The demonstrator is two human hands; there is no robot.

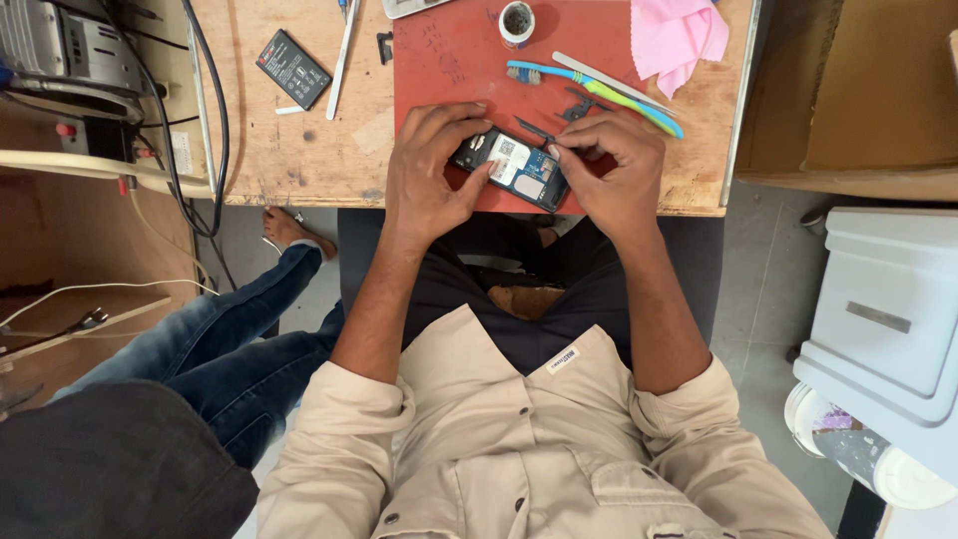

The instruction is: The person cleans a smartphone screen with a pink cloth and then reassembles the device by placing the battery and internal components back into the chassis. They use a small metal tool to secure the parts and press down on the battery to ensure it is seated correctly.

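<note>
Both hands grasp an opened mobile phone on the red mat at the tabletop's near edge; left hand clamps its left end, right hand pinches tweezers over it. Its long axis runs left to right, slightly tilted.

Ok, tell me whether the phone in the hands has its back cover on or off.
Off. The phone lies with its back open, showing inner parts and labels, held between the left hand and right hand.
</note>
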